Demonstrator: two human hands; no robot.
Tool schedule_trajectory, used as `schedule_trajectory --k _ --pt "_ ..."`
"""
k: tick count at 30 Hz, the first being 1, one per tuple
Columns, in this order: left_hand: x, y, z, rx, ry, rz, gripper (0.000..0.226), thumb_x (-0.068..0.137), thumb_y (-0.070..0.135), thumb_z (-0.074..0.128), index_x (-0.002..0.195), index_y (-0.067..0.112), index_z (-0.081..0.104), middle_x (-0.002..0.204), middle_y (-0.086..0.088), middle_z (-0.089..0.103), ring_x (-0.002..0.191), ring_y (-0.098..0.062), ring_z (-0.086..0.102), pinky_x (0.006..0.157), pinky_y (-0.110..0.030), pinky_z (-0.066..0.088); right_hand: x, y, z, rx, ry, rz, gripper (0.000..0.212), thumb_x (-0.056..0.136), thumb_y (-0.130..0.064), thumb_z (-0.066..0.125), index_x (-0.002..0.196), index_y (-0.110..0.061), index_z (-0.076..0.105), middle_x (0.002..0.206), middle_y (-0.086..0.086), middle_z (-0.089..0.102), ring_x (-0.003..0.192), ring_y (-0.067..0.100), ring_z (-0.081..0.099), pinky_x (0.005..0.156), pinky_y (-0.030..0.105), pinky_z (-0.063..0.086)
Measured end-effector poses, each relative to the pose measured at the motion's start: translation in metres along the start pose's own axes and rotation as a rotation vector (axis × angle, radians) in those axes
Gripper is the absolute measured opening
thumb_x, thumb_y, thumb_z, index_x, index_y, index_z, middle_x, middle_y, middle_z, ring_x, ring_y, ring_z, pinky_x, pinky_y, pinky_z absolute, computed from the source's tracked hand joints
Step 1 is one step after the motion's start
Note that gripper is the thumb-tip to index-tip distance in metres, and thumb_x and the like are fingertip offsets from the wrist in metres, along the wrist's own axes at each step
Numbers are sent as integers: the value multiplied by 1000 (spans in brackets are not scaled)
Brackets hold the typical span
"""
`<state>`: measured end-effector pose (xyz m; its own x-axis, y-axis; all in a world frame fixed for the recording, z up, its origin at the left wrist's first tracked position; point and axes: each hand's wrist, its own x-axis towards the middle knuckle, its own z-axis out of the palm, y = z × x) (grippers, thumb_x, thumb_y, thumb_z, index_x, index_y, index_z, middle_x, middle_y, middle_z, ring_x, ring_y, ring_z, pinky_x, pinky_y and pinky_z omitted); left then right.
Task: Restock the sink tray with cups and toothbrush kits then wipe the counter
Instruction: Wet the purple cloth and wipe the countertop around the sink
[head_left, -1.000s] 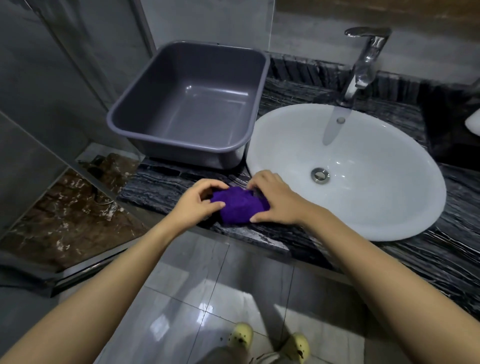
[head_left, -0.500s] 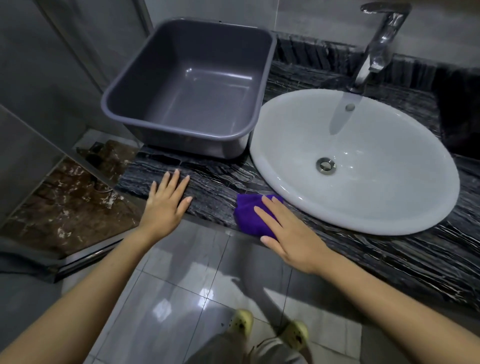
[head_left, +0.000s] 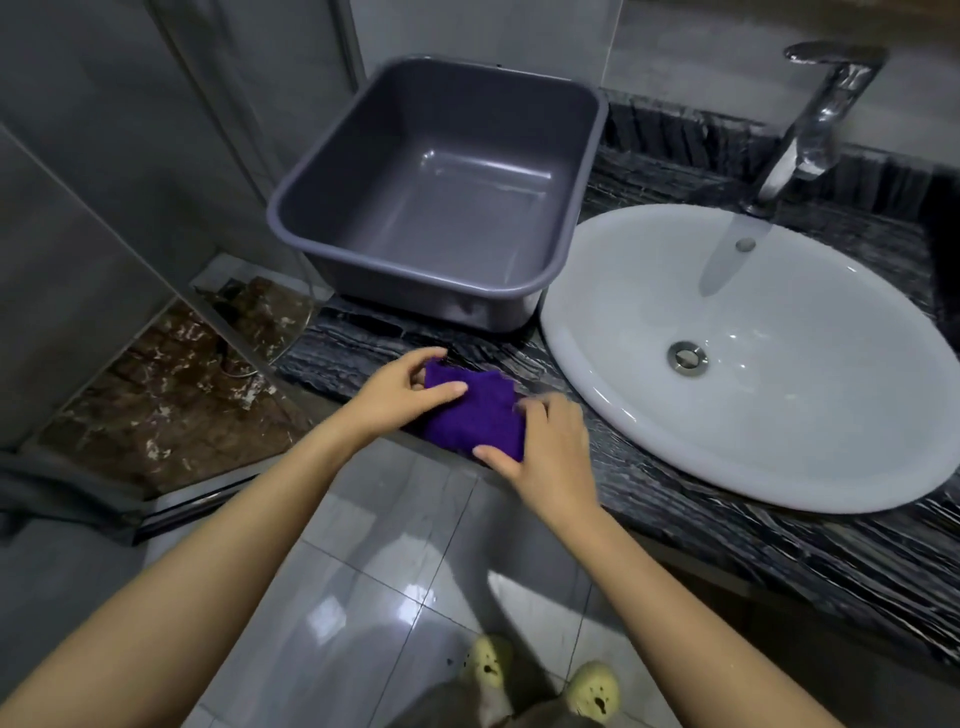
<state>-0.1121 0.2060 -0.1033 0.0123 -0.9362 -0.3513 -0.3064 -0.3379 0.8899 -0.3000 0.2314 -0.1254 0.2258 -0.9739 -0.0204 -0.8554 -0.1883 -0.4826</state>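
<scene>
One purple cloth (head_left: 475, 410) lies on the front edge of the dark veined counter (head_left: 727, 525), just left of the one white oval basin (head_left: 753, 358) and in front of the one grey plastic tub (head_left: 441, 192), which holds nothing that shows. One chrome faucet (head_left: 810, 119) stands behind the basin. Two hands are on the cloth: the left hand (head_left: 397, 392) pinches its upper left corner between thumb and curled fingers, and the right hand (head_left: 545, 447) grips its right edge, thumb on the near corner, fingers bent over the top and slightly blurred. Two pale yellow clogs (head_left: 540, 680) show on the tiled floor below. Half a second ago the left hand lay flat and spread on the counter, apart from the cloth, while only the right hand pressed it; now both hold it, and the cloth sits a little further left and more opened out.
</scene>
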Motion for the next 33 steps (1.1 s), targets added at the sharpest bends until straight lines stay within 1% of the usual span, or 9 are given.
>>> schedule_trajectory --k 5,8,10,15,19,23,27,30,33 --pt "0 24 -5 293 -130 16 17 80 14 67 94 5 68 88 -12 70 79 -15 61 76 -32 51 1 -3 2 202 14 -12 43 73 -35 74 107 -13 61 108 4 56 107 25 45 82 19 24" --pt "-11 35 -16 113 -112 92 9 85 5 58 93 3 63 78 -4 64 73 -7 59 69 -19 48 16 -5 -22 538 -75 -14 30 71 -23 77 91 -21 56 91 -3 60 87 17 54 71 10 35" --pt "-18 40 -24 -22 -72 138 11 88 2 53 87 8 61 75 3 63 69 -1 59 65 -10 47 26 -9 -41 642 -226 -1 31 72 -22 76 94 -23 54 86 -5 63 78 10 57 72 17 43" --pt "-33 38 -30 -128 30 216 15 90 6 50 86 17 60 82 1 63 75 -3 60 70 -15 48 46 -11 -75 816 -546 51 23 75 -13 75 96 -18 68 88 -1 70 78 7 66 77 20 52" --pt "-36 34 -27 -278 111 217 18 90 9 51 88 23 62 90 2 67 84 -6 64 77 -17 52 54 -4 -82 1073 -562 133 32 78 -6 68 109 -14 66 102 4 70 91 17 67 82 29 55" --pt "-26 23 -21 -299 252 211 19 90 10 53 88 28 60 84 10 68 79 -1 63 74 -16 52 63 -9 -72 1219 -475 332 18 82 -6 66 99 -12 63 91 3 67 80 14 66 66 28 59" --pt "-3 -1 -19 -58 326 61 13 85 12 61 82 25 58 84 1 63 81 -15 59 87 -38 48 75 -10 -46 971 -322 476 17 86 -8 63 89 -11 47 89 9 57 69 18 60 53 27 58" --pt "8 -14 -19 175 369 -98 22 78 12 69 99 12 61 94 -8 63 89 -22 58 86 -31 45 73 -8 -33 598 -214 381 44 80 -13 68 116 -3 44 114 14 49 86 28 61 81 39 56" --pt "2 -13 -16 205 449 -88 43 74 14 73 113 14 55 97 -5 58 91 -22 57 86 -32 44 59 -15 -35 452 -165 252 62 81 -26 69 131 -4 39 132 14 36 113 26 51 96 24 37"
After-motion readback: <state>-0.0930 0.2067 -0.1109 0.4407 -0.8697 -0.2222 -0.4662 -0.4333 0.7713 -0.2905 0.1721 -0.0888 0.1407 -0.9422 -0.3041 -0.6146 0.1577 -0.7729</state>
